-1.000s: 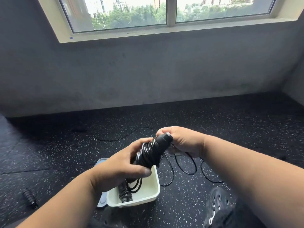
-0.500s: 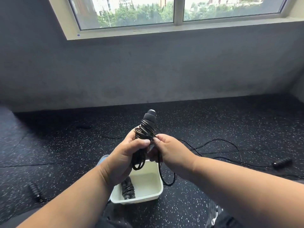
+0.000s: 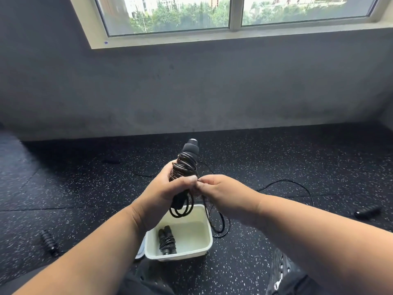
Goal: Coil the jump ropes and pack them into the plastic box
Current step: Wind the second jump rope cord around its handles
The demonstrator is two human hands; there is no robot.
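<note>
Slipping coils: my left hand [image 3: 163, 194] is curled round the handle [image 3: 187, 160] with the cord wound on it; if I loosen that hold, I judge the shiny turns could spring off.
Loose loops: two loops [image 3: 180, 207] hang below my left hand over the plastic box [image 3: 204, 250] and could unravel.
Snagging tail: my right hand [image 3: 221, 192] pinches the cord [image 3: 282, 184] just beside the bundle; the rest trails over the floor [image 3: 85, 188] to the far handle [image 3: 366, 211], which may catch or drag.
Rope in hand: black, thin, glossy, wrapped tight round an upright foam grip, held above the box.
Packed rope: one wound bundle [image 3: 167, 241] lies inside the box.
Still out: another handle [image 3: 49, 241] lies on the floor to my left.
</note>
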